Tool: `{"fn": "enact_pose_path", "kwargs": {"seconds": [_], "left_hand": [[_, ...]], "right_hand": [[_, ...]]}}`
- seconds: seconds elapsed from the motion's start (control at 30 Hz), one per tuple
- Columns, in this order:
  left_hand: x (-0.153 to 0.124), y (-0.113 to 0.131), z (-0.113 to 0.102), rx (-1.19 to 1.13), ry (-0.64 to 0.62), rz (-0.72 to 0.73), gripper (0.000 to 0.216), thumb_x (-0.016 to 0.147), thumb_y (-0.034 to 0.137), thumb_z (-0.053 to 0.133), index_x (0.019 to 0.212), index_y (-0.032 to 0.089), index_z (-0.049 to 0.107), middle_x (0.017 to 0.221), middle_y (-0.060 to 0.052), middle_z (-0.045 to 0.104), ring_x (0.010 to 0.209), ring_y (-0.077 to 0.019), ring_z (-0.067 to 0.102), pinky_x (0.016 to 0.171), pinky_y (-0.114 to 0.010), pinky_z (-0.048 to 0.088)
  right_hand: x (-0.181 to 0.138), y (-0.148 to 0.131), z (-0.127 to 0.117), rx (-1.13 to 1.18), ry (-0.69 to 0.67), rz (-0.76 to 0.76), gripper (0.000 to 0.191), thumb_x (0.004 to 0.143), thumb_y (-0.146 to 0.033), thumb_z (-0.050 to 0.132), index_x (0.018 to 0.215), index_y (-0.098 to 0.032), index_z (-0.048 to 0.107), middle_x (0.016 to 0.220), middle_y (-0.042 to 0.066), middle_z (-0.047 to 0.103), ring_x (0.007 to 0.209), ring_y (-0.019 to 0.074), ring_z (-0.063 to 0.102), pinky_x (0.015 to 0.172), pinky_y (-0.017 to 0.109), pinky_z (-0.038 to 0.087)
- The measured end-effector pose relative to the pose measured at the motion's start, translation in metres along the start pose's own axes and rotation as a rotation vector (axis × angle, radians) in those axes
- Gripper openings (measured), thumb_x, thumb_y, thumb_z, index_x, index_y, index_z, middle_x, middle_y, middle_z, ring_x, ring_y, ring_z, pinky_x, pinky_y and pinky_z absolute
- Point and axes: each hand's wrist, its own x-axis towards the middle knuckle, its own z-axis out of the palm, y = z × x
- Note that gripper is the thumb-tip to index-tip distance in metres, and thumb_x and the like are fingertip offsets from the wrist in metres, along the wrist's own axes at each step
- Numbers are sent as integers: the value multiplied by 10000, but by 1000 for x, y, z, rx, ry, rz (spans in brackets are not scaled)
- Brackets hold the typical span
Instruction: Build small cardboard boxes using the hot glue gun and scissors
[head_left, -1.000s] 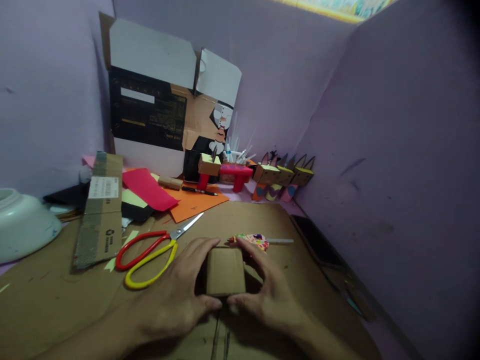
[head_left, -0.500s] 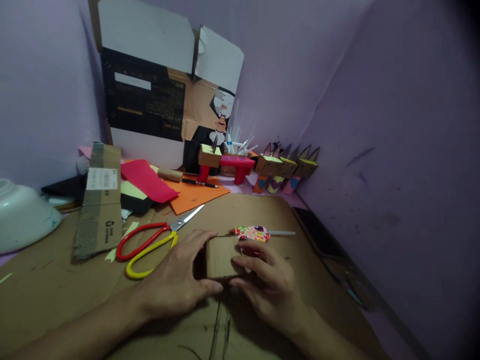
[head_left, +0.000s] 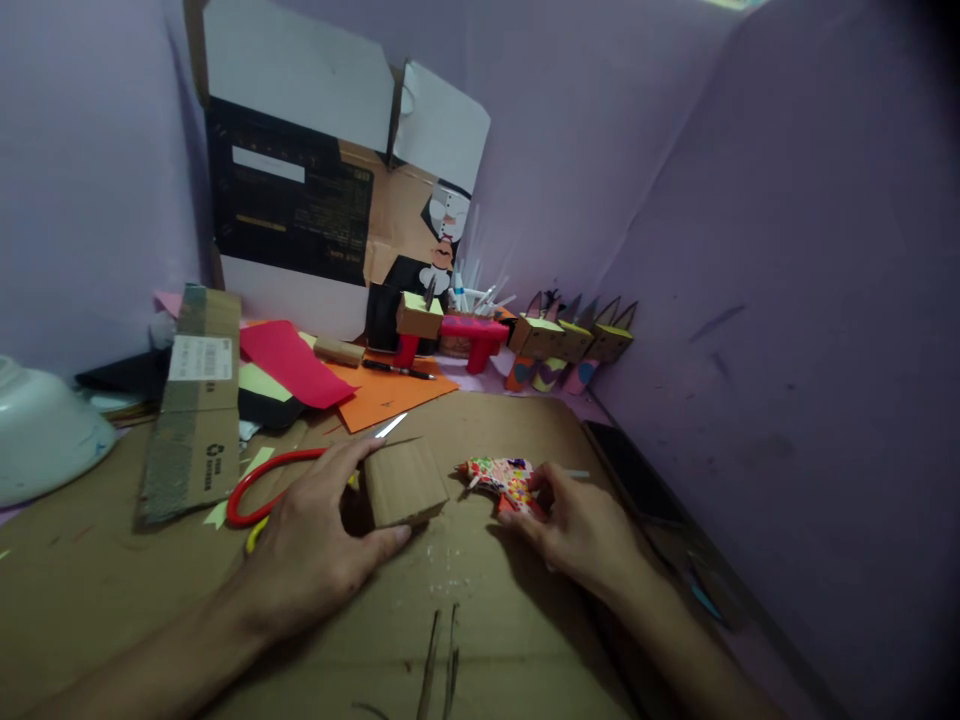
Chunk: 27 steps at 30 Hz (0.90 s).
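Observation:
My left hand [head_left: 322, 530] is closed around the left side of a small cardboard box [head_left: 405, 482], thumb along its near edge and fingers behind it. The box is tilted a little over the work surface. My right hand [head_left: 581, 530] grips the handle of a glue gun [head_left: 504, 482] with a colourful pattern. Its nozzle points left towards the box, and a pale glue stick [head_left: 576, 473] pokes out of its back. Scissors [head_left: 274, 487] with red and yellow handles lie partly hidden behind my left hand.
A cardboard sheet [head_left: 300, 660] covers the table. At left are a white bowl [head_left: 49, 440] and a cardboard strip [head_left: 196, 400]. Coloured paper [head_left: 397, 390] lies behind, near several cardboard animal figures [head_left: 536, 340]. A dark phone-like slab [head_left: 630, 470] rests at right by the wall.
My right hand has left the box and moved right, taking hold of the glue gun's handle. My left hand has shifted the box to the left and turned it.

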Motion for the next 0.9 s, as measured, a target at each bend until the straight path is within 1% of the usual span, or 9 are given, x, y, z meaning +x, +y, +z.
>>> {"fn": "enact_pose_path", "kwargs": {"seconds": [0.17,0.33,0.4,0.5,0.53,0.6,0.7,0.8,0.9], "left_hand": [[-1,1,1,10,2,-25,680,649,412,674,1252,171,472,1335,-132,528,1218,-327,495,998,-486,431],[1,1,3,18,-4,-5,676,654,422,678,1248,167,480,1275,-123,571,1154,-314,542,963,-472,455],[2,0,3,24,-6,-15,686,653,430,681,1252,163,478,1264,-124,575,1143,-313,546,954,-469,457],[4,-1,2,12,-5,-41,679,668,453,674,1254,173,476,1239,-113,588,1102,-308,569,907,-446,482],[5,-2,1,3,-1,-57,678,670,470,672,1250,179,478,1213,-107,600,1057,-304,592,869,-435,501],[6,-3,0,-17,12,-83,678,667,515,664,1234,186,492,1156,-95,618,949,-291,632,787,-415,528],[9,-4,0,-38,50,-85,677,669,543,653,1220,178,507,1165,-100,600,949,-288,629,785,-413,526],[13,-5,1,-50,93,-68,713,671,522,659,1247,141,485,1260,-128,545,1114,-312,551,914,-444,471],[15,-8,0,-82,96,-107,728,665,514,663,1265,148,471,1273,-133,546,1124,-323,551,918,-462,470]], "right_hand": [[10,-14,9,-175,40,-46,245,769,-416,616,786,-174,584,632,57,689,536,193,615,450,235,231],[66,-18,4,-220,66,-67,278,846,-416,529,794,-158,618,710,103,698,646,234,634,502,262,301],[69,-24,-2,-236,64,-96,307,845,-419,529,827,-133,639,777,149,699,733,279,638,561,299,369],[26,-29,1,-217,65,-202,344,908,-367,430,1018,-108,630,1029,194,675,937,297,621,750,379,441],[1,-27,8,-181,47,-280,372,912,-384,421,1133,-137,589,1129,168,656,993,273,617,806,375,452],[-52,-15,29,-51,118,-562,603,859,-526,459,1323,-141,450,1298,189,568,1152,323,546,915,448,424],[-102,4,68,19,170,-700,818,773,-650,500,1389,-132,359,1283,219,578,1171,348,546,911,461,442],[-100,-11,85,87,38,-762,852,766,-659,507,1357,-53,408,1326,281,502,1224,390,492,929,488,453],[-77,-62,75,301,-194,-785,742,830,-576,498,1348,-49,430,1378,281,433,1280,391,423,1002,562,375]]}}
